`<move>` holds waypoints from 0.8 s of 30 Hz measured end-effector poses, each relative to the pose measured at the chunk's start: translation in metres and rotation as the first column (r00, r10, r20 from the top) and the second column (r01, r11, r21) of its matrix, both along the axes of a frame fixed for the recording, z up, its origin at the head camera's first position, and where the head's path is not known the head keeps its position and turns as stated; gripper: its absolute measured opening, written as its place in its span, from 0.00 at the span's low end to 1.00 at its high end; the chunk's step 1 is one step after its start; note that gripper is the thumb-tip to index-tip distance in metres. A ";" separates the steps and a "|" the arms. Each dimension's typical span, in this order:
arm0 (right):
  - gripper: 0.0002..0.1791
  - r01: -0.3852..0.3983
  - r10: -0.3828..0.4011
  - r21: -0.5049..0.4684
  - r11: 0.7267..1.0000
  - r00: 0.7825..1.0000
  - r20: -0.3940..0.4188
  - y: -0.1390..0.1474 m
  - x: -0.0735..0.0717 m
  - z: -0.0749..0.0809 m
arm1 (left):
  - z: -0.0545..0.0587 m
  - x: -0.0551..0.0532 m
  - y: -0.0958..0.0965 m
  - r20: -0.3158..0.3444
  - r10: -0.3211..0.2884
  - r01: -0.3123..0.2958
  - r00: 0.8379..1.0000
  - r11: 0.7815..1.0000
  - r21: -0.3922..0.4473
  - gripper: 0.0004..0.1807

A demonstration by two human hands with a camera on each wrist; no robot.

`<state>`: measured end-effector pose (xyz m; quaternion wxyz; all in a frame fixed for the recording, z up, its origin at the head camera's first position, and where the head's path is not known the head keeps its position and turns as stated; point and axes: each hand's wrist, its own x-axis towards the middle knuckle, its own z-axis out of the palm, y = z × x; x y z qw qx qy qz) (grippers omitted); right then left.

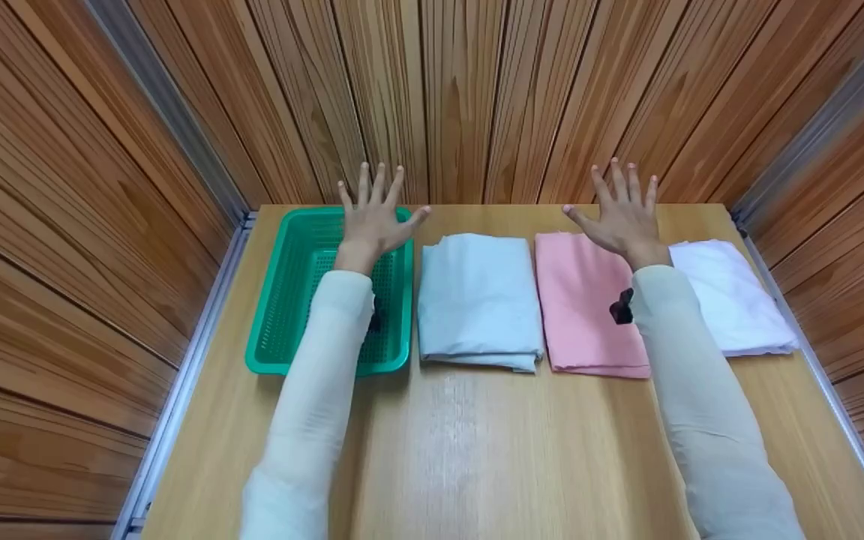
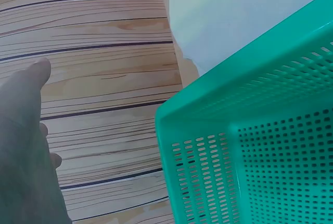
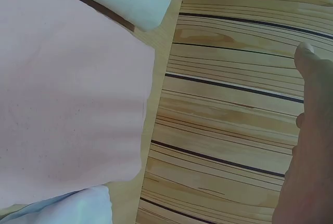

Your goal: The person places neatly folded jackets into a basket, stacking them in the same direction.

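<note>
My left hand (image 1: 373, 223) hovers with fingers spread over the far right part of a green plastic basket (image 1: 271, 315). Nothing is in its grasp. Through the left wrist view the perforated basket (image 2: 208, 101) lies to the right of that hand. My right hand (image 1: 623, 220), fingers also spread and holding nothing, is above the far end of a folded pink cloth (image 1: 589, 322). Between the basket and the pink cloth lies a folded light blue cloth (image 1: 481, 300). A folded white cloth (image 1: 739, 300) sits at the far right, partly covered by the right sleeve.
All of these lie on a wooden table (image 1: 477, 450). A wood-plank wall (image 1: 462, 97) rises behind its far edge, and similar walls flank both sides. Metal rails (image 1: 184, 390) run along the table's side edges.
</note>
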<state>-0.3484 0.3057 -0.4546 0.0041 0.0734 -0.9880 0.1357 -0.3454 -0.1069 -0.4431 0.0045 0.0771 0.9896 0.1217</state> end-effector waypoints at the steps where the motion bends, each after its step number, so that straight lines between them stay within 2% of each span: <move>1: 0.54 -0.001 0.001 -0.002 1.000 1.000 0.001 -0.001 0.000 -0.001 | 0.000 0.000 0.000 0.001 0.001 -0.001 1.000 1.000 0.003 0.50; 10: 0.55 -0.021 0.025 -0.077 0.997 0.999 0.045 -0.008 0.003 -0.004 | -0.005 0.005 -0.002 0.028 0.002 -0.003 1.000 0.999 0.053 0.47; 16: 0.56 -0.013 0.022 -0.188 0.982 0.999 0.046 -0.014 0.006 -0.002 | -0.007 0.007 -0.002 -0.017 0.001 0.001 1.000 0.988 0.153 0.43; 20: 0.56 0.018 -0.002 -0.298 0.954 0.999 0.052 -0.017 0.014 -0.002 | -0.012 0.010 0.000 -0.058 0.010 0.004 0.998 0.970 0.243 0.41; 24: 0.56 0.054 -0.034 -0.418 0.907 0.998 0.055 -0.021 0.024 0.000 | -0.017 0.018 0.004 -0.066 0.043 -0.016 0.997 0.929 0.369 0.39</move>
